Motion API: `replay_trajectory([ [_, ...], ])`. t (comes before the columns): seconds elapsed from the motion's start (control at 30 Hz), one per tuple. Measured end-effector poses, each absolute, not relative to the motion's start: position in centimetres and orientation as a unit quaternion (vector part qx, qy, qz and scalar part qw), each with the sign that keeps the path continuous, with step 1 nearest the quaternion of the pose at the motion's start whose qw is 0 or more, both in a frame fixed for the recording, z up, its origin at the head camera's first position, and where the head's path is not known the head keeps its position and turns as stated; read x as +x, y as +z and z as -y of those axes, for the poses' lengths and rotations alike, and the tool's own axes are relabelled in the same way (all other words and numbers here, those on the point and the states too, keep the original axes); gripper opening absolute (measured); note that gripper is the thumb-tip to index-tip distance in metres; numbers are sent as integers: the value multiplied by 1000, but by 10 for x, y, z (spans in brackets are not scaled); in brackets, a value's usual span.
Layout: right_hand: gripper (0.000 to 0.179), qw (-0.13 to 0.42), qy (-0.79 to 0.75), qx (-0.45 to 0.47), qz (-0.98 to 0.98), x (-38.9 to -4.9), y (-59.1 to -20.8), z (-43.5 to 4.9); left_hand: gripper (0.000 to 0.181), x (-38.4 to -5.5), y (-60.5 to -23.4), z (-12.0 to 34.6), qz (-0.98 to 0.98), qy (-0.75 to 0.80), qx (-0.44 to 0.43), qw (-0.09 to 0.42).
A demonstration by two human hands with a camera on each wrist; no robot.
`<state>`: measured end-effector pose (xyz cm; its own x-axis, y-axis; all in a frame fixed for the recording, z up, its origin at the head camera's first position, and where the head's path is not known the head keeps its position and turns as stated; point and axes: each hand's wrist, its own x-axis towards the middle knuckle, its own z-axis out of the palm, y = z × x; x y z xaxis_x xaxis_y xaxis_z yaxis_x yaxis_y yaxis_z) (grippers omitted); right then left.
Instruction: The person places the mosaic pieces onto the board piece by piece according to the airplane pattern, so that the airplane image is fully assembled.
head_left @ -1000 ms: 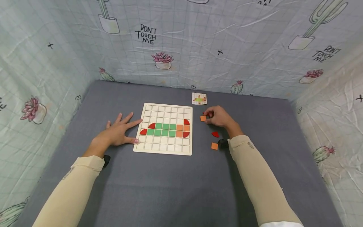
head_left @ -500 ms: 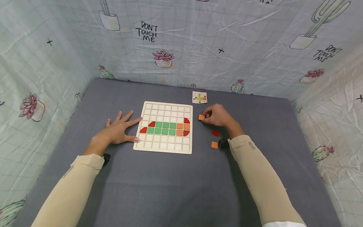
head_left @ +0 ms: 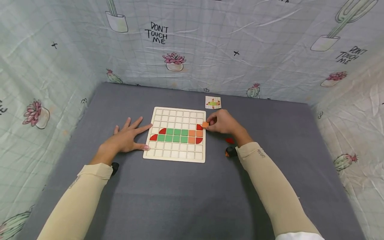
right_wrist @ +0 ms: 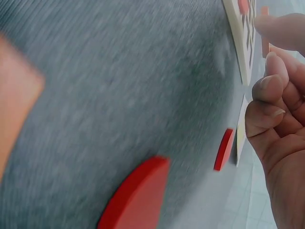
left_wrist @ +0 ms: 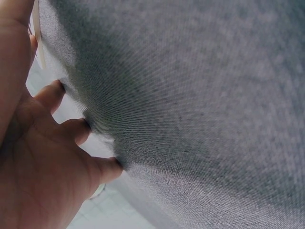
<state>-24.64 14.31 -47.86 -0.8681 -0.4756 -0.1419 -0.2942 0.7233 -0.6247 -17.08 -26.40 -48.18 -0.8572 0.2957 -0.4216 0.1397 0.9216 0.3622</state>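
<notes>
A pale wooden grid board (head_left: 174,155) lies on the grey table, with several green squares (head_left: 177,131) in two rows at its middle. Orange squares (head_left: 192,136) and red quarter-round tiles (head_left: 153,137) flank them. My left hand (head_left: 124,137) is spread flat, its thumb and index finger touching the board's left edge and the other fingertips on the cloth. Between thumb and fingers my right hand (head_left: 224,122) pinches an orange square tile (head_left: 205,124), held over the board's right edge beside the upper red tile. The right wrist view shows this tile edge-on.
Loose on the table are a red quarter-round tile (head_left: 230,140), another red one (right_wrist: 224,149) near the card, and an orange square (head_left: 227,154) partly behind the wrist camera. A small pattern card (head_left: 213,102) lies behind the board. Printed cloth (head_left: 195,50) walls the table in.
My right hand has picked up the orange square from the table and moved it left to the board's right edge. The left hand stays in place at the board.
</notes>
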Motion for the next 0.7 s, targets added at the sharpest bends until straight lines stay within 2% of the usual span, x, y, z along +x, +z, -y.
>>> replay_trajectory([
  [0.17,19,142,-311,-222,-913,-248,-478,-132,102,-171,-481,263,-951,163,114,239],
  [0.43,17,161,-324,-228,-904,-249,-478,-117,103,-172,-482,263,-950,162,117,239],
  [0.7,16,152,-325,-252,-899,-253,-479,-101,103,-175,-482,266,-950,161,115,241],
])
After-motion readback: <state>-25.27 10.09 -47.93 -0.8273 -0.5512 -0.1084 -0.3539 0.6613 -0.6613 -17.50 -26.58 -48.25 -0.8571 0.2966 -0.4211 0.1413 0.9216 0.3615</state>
